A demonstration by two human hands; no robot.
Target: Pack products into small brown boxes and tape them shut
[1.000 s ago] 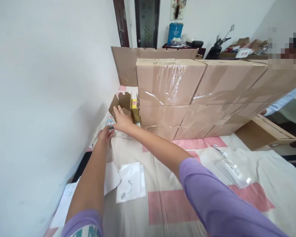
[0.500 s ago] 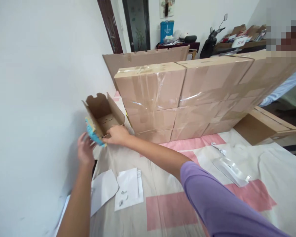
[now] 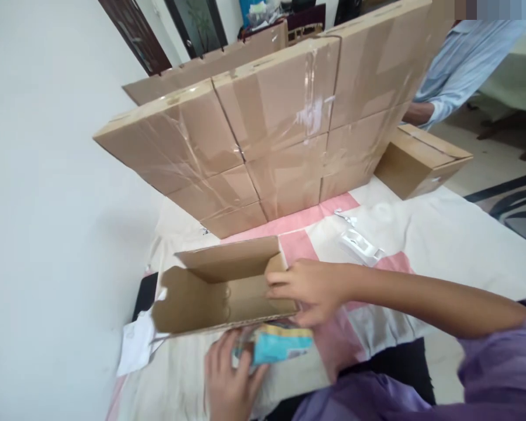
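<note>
An open-topped cardboard box [image 3: 228,254] lies lengthwise in front of me on the cloth-covered table. My right hand [image 3: 309,289] grips its right end, with fingers reaching over the wall to the inside. A blue-and-yellow printed piece [image 3: 283,345] shows along the box's near side. Around its left end, the fingers of my left hand [image 3: 234,371] are bent; motion blurs them somewhat. Whether that piece is a separate packet or part of the box, I cannot tell. The visible inside of the box is bare brown cardboard.
A tall panel of taped cardboard boxes [image 3: 280,117] stands behind the box. Right of it are a smaller carton [image 3: 421,161] and a white plastic object [image 3: 359,245]. White papers [image 3: 135,345] lie at the left by the wall. Another person's sleeve [image 3: 460,70] shows behind the panel.
The box has come away from the wall, nearer to me, and turned so its length runs across my view. Both hands moved with it. My view has turned and tilted down.
</note>
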